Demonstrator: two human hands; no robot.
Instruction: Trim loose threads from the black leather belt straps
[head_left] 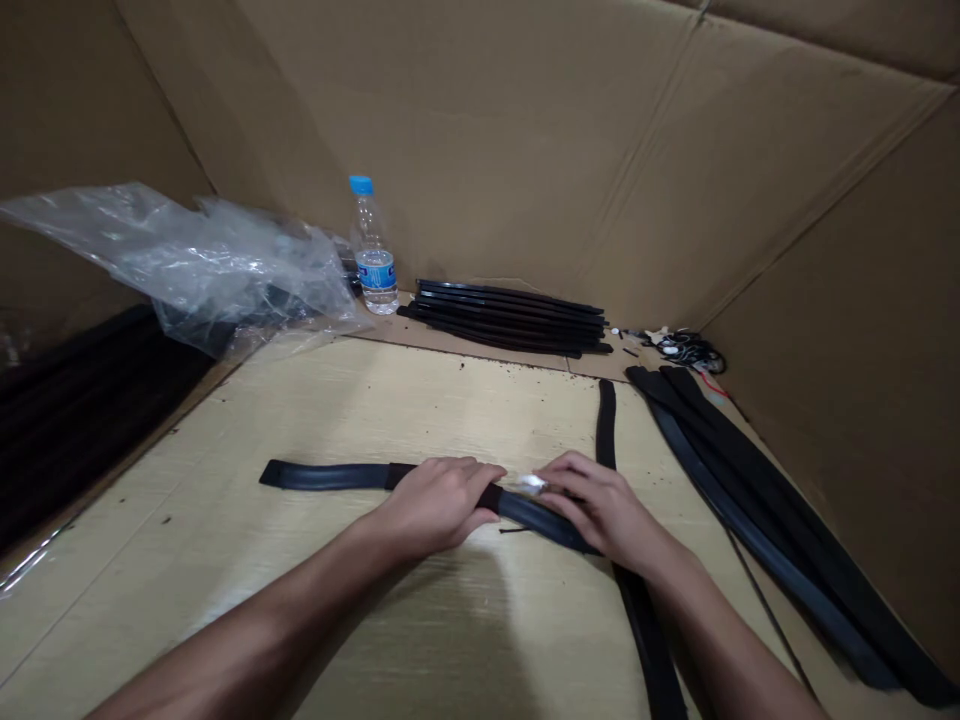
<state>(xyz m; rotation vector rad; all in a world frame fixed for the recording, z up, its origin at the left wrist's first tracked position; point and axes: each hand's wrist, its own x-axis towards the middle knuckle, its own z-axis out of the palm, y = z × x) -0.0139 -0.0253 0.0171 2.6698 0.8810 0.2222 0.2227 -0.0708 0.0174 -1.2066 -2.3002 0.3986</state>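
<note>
A black flat strap [330, 477] lies across the pale board, with a darker sleeve-like band around its middle. Wrapped over that band is my left hand [439, 502], closed and pressing the strap to the surface. My right hand [600, 505] pinches a small white object [531, 484], blurred, possibly a bit of wadding or cotton, just above the strap's right part. The strap's right end passes beneath my right hand, where it is hidden. A short black thread [517, 530] lies just below the strap. Another black strap [649, 640] runs lengthwise under my right wrist.
Several long black straps [780, 520] lie at right. A stack of black strips [510, 318] rests at the back, beside a water bottle [376, 265]. Clear plastic bags [225, 265] and dark material [97, 410] occupy the left. Cords [690, 350] sit by the cardboard wall [480, 130].
</note>
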